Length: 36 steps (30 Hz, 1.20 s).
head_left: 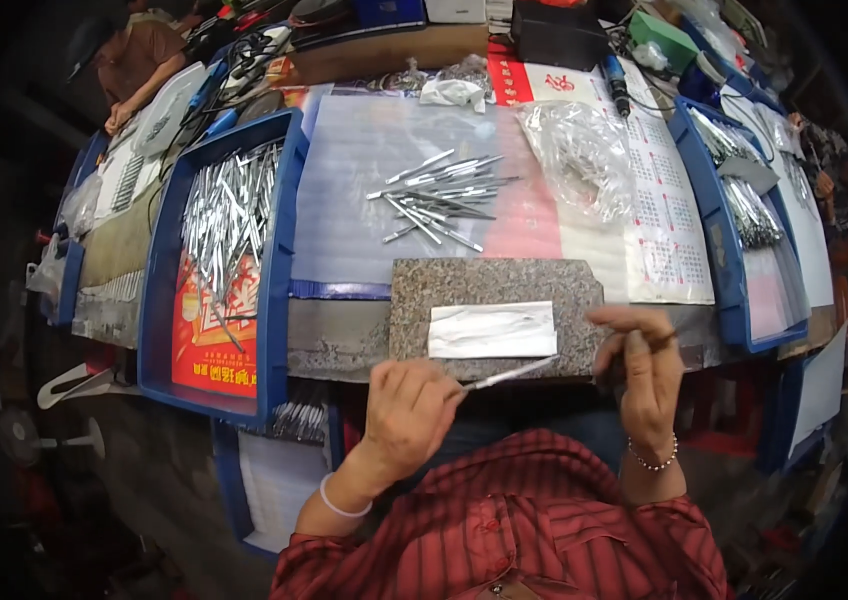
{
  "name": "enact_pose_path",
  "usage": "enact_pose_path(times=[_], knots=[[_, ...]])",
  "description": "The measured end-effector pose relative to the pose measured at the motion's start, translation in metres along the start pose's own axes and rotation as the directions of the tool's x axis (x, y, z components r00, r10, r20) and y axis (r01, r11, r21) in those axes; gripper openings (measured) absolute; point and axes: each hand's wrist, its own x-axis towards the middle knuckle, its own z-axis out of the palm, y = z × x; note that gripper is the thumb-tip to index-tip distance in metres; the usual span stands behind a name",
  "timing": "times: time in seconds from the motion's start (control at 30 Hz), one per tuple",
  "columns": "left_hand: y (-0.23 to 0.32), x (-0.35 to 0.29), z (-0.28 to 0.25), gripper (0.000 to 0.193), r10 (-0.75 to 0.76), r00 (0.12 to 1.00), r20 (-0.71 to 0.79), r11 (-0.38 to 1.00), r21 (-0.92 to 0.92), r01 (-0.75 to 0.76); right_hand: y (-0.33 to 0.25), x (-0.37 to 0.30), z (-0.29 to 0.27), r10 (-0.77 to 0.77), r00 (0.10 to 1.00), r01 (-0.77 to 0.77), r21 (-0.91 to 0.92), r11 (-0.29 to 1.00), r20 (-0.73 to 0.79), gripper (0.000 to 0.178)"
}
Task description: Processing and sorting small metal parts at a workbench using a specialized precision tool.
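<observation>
a speckled granite slab [494,280] lies at the near edge of the workbench [339,335], bearing a folded white pad [492,342]. beyond it, silvery rods [444,200] sprawl over plastic sheeting [339,220], between blue trays [278,270]; a co-worker [149,60] sits far left in the dim room. a slim, straight, pale silvery rod [509,374] juts from the left hand [409,410], pinched in its fingertips by the slab's front edge. the right hand [646,375] is loosely curled, fingers parted, seemingly unladen.

Pretty packed table [337,335], tbh: speckled stone slab [494,280] at the near edge, left blue tray [282,230] and right blue tray [726,255] flanking it, whitish sheeting [344,200] and calendar paper [669,270] between them.
</observation>
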Motion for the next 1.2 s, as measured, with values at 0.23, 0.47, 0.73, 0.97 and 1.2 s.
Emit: enact_pose_path(times=[0.23, 0.47, 0.73, 0.97, 1.2], knots=[[0.042, -0.025, -0.013, 0.022, -0.098, 0.993, -0.059, 0.991, -0.095, 0.093, 0.017, -0.019, 0.007, 0.362, 0.858, -0.447, 0.183, 0.875, 0.365, 0.017], [0.060, -0.040, -0.015, 0.026, -0.152, 0.986, -0.067, 0.981, -0.135, 0.142, 0.026, -0.028, 0.014, 0.331, 0.863, -0.434, 0.222, 0.873, 0.382, 0.015], [0.062, -0.049, -0.014, 0.022, -0.297, 0.952, -0.072, 0.926, -0.265, 0.269, 0.027, -0.032, 0.025, 0.342, 0.866, -0.428, 0.189, 0.884, 0.364, 0.012], [0.058, -0.052, -0.017, 0.016, -0.512, 0.849, 0.128, 0.738, -0.441, 0.511, 0.028, -0.036, 0.033, 0.356, 0.865, -0.422, 0.132, 0.897, 0.353, 0.010], [0.053, -0.061, -0.010, 0.016, -0.554, 0.681, 0.480, 0.391, -0.572, 0.721, 0.028, -0.053, 0.040, 0.285, 0.890, -0.296, -0.024, 0.955, 0.355, 0.008]])
